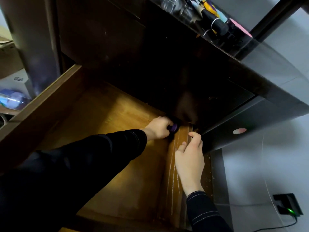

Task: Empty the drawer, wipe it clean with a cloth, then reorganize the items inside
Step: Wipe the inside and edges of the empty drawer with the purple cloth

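A wooden drawer (103, 131) is pulled far out of a dark cabinet, its yellow-brown floor bare in the lit part. My left hand (158, 128) reaches to the drawer's back right, where the cabinet shadow begins, and is closed around a small purple object (173, 127) that is mostly hidden by my fingers. My right hand (190, 158) rests on the drawer's right side wall (177, 164), thumb and fingers curled over its top edge. The deeper part of the drawer is hidden in the dark.
On top of the cabinet (167, 56) sits a clear organiser (222, 25) with dark bottles and a pink-topped item. A black power adapter (287, 206) with a green light and a cable lie on the floor at the right. Cardboard boxes (8, 56) stand at the left.
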The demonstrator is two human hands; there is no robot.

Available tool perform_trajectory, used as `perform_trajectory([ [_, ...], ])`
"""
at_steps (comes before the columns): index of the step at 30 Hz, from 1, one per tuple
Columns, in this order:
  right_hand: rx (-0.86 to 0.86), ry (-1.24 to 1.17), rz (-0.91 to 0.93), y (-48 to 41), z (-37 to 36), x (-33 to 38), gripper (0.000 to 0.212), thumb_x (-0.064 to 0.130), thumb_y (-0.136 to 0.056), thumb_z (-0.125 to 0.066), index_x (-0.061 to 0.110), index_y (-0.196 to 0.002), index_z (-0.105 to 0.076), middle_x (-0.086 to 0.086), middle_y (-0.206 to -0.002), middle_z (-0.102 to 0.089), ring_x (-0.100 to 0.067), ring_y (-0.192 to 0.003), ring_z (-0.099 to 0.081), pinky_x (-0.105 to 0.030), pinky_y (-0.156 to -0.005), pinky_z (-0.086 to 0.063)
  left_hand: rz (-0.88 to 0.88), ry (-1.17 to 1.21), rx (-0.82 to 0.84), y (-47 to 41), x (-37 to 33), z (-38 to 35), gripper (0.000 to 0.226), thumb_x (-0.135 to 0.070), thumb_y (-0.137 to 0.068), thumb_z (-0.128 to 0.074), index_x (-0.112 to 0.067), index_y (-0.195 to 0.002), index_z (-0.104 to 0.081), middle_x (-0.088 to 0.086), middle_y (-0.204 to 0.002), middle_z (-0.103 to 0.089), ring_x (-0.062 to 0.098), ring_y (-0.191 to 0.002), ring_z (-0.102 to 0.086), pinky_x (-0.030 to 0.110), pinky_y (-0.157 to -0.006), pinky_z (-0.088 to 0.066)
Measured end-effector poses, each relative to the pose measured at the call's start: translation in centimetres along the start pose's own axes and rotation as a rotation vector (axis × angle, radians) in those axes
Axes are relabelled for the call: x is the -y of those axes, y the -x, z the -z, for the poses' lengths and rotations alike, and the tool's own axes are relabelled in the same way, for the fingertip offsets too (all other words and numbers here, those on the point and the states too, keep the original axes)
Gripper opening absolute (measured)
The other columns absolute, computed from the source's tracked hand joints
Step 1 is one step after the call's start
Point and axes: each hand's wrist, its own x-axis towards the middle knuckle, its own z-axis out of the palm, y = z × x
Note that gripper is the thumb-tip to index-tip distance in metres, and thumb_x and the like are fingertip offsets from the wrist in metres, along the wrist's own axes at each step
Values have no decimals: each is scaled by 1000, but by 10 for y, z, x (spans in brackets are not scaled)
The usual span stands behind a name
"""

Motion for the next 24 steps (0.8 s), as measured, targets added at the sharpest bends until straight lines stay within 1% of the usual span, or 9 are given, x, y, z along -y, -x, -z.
perform_trajectory([
  [3, -2, -24, -6, 0, 0, -2, 32, 18, -103, -48, 24, -132, -36, -2, -126, -51, -8, -74, -57, -21, -57, -48, -157, -235, 127, 15, 8, 6, 36, -13, -80, -61, -14, -115, -70, 9, -125, -63, 28, -114, -58, 31, -86, -48],
  [5, -6, -39, -8, 0, -1, -2, 32, 18, -103, -48, 25, -131, -36, -1, -125, -51, -8, -74, -57, -20, -56, -47, -205, -376, 174, 25, 13, 2, 46, -41, -84, -59, -19, -124, -66, 11, -148, -43, 30, -127, -42, 37, -101, -44],
  [7, -9, -52, -4, 0, -1, -3, 31, 18, -102, -49, 26, -130, -36, -1, -125, -51, -9, -75, -59, -19, -55, -46, -185, -451, 90, 28, 16, -6, 56, -64, -88, -46, -27, -124, -67, 12, -151, -37, 32, -127, -38, 41, -101, -41],
  [9, -10, -59, -6, 0, 0, -3, 31, 18, -102, -49, 25, -130, -37, -1, -125, -52, -9, -75, -59, -21, -55, -49, -190, -490, -5, 28, 15, -11, 42, -57, -92, -51, -31, -120, -69, 12, -139, -46, 31, -117, -44, 40, -92, -43],
  [12, -12, -55, -14, 0, 0, -3, 31, 18, -102, -49, 24, -131, -38, -1, -125, -52, -9, -74, -58, -23, -55, -50, -211, -494, -67, 22, 14, -17, 29, -27, -86, -60, -25, -113, -69, 9, -122, -56, 30, -100, -51, 38, -82, -45],
  [15, -15, -51, -9, -1, -2, -3, 31, 19, -102, -49, 24, -131, -38, -1, -125, -52, -5, -72, -55, -18, -54, -45, -75, -256, -124, 8, 9, -14, 33, -16, -81, -62, -15, -114, -60, 11, -111, -64, 32, -99, -58, 35, -85, -48],
  [19, -25, -37, -11, 0, -2, -5, 31, 18, -102, -50, 23, -130, -39, -3, -127, -53, -5, -69, -54, -18, -52, -44, 215, 357, -181, -20, -2, -6, 27, -12, -87, -71, -5, -113, -64, 13, -112, -67, 30, -106, -63, 32, -88, -53],
  [22, -21, -31, -9, 0, -2, -4, 31, 17, -101, -50, 22, -131, -39, -4, -126, -53, -7, -70, -56, -23, -54, -50, 299, 687, -355, -29, -14, -11, 14, -4, -88, -70, -11, -98, -62, 0, -90, -62, 21, -92, -61, 9, -63, -47],
  [24, -17, -24, -10, -1, -2, -2, 32, 17, -101, -49, 22, -131, -39, -4, -126, -52, -9, -71, -56, -29, -56, -55, 305, 762, -397, -28, -12, -20, 17, -3, -87, -70, -11, -101, -63, -2, -94, -63, 18, -94, -61, 8, -65, -46],
])
